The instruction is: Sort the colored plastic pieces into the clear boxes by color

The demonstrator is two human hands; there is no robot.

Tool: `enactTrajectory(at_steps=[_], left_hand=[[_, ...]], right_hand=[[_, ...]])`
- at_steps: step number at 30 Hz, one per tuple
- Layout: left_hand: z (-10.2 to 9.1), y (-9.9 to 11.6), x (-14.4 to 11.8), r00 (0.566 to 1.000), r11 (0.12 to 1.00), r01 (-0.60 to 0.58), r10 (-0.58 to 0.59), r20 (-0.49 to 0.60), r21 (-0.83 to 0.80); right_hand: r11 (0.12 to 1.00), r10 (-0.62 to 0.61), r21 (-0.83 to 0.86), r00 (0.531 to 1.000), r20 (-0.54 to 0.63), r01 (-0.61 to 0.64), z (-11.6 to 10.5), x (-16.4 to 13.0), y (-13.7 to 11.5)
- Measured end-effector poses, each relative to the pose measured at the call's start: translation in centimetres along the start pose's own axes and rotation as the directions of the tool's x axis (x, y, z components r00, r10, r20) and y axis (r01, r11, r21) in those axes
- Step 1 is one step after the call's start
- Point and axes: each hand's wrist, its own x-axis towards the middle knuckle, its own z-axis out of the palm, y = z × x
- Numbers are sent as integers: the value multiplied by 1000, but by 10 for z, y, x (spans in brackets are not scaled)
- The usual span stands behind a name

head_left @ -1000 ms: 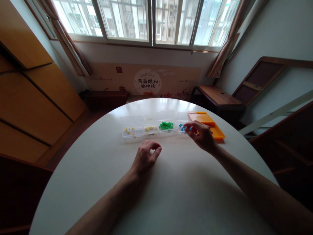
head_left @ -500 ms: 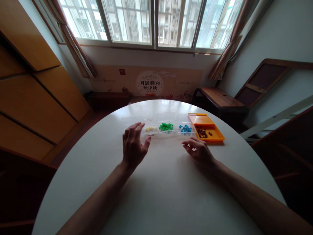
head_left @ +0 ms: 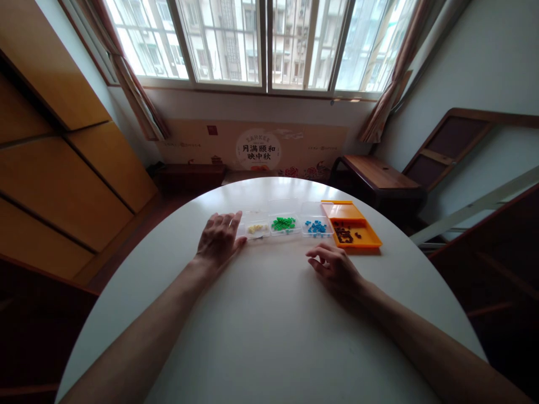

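My left hand [head_left: 219, 240] is palm down at the left end of a row of boxes, fingers stretched out. It may cover part of another clear box; what lies beneath it is hidden. Just right of its thumb is a clear plastic box with cream pieces [head_left: 255, 229]. Beside that stand a clear box of green pieces [head_left: 283, 224] and one of blue pieces [head_left: 316, 227]. My right hand [head_left: 332, 266] rests on the table in front of the blue pieces, fingers loosely curled, with a gap between thumb and index finger and nothing visible in it.
An orange box [head_left: 367, 235] with its lid open holds dark brown pieces [head_left: 344, 234] at the row's right end. All the boxes stand toward the far side of the round white table [head_left: 269, 325]. A wooden chair [head_left: 381, 171] stands beyond the table at the right.
My left hand has moved left and down from above the boxes, its fingers now flatter. The right hand keeps its curl near the blue pieces. The view has tilted slightly.
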Motion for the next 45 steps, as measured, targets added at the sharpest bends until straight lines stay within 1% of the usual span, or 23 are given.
enactTrajectory(at_steps=[3, 6, 8, 10, 13, 16, 18, 19, 20, 22, 24, 26, 27, 29, 32, 34, 36, 38, 40, 42, 45], left_hand=[[3, 8, -12, 1000, 1000, 11, -11, 29, -26], [8, 12, -18, 997, 996, 65, -63, 40, -66], [9, 13, -20, 995, 992, 87, -82, 54, -88], [7, 13, -20, 994, 992, 79, -71, 82, -97], [2, 11, -16, 993, 992, 80, -70, 99, -97], [0, 13, -6, 991, 986, 129, -125, 41, -106], [0, 16, 2, 990, 982, 132, -139, -39, -133], [1, 18, 7, 991, 983, 106, -116, -64, -151], [2, 19, 11, 996, 984, 51, -62, -65, -170], [5, 23, 16, 999, 984, -33, 29, -23, -177], [7, 25, 18, 999, 985, -49, 51, 4, -167], [8, 26, 17, 998, 986, -49, 53, 18, -157], [8, 26, 16, 998, 986, -55, 59, 22, -159], [9, 28, 11, 997, 982, -67, 73, 29, -175], [13, 32, 5, 999, 981, -42, 46, 20, -190], [15, 36, 2, 1000, 983, -13, 14, 5, -183], [17, 39, 1, 1000, 984, 0, -1, -1, -176], [19, 40, 0, 1000, 984, 3, -3, 1, -175], [21, 40, 0, 1000, 984, 2, -2, 1, -178], [22, 40, 0, 1000, 983, 3, -3, -1, -182], [22, 39, -1, 1000, 983, 13, -13, 1, -181]], right_hand=[[1000, -5, -11, 1000, 0, 5, 0, 0, 0], [999, -19, -26, 1000, 2, 19, 0, -1, -2], [999, -31, -37, 999, 16, 31, 1, -1, -2], [999, -28, -43, 999, 22, 29, 2, 0, 0], [996, -42, -77, 999, -25, 40, 4, 10, 6], [974, -91, -218, 991, -99, 68, 3, 35, 8], [931, -97, -361, 990, -97, 56, 2, 61, 5], [906, -100, -418, 993, -57, 67, 3, 75, 2], [885, -98, -458, 995, -20, 78, 4, 90, 0], [856, -79, -507, 994, 71, 105, 8, 118, -4], [844, -30, -526, 988, 153, 107, 14, 140, -5], [847, 16, -522, 977, 211, 99, 19, 151, -5], [848, 20, -520, 974, 224, 102, 20, 152, -5], [840, -13, -529, 977, 212, 126, 22, 145, -8], [804, -94, -568, 980, 174, 178, 25, 122, -14], [785, -123, -584, 976, 179, 206, 29, 105, -16], [782, -122, -588, 977, 178, 205, 36, 92, -16], [791, -97, -587, 983, 157, 171, 44, 84, -15], [797, -70, -588, 988, 138, 139, 50, 80, -15], [797, -59, -589, 989, 137, 129, 51, 81, -18], [808, -70, -577, 992, 109, 121, 41, 90, -20]])
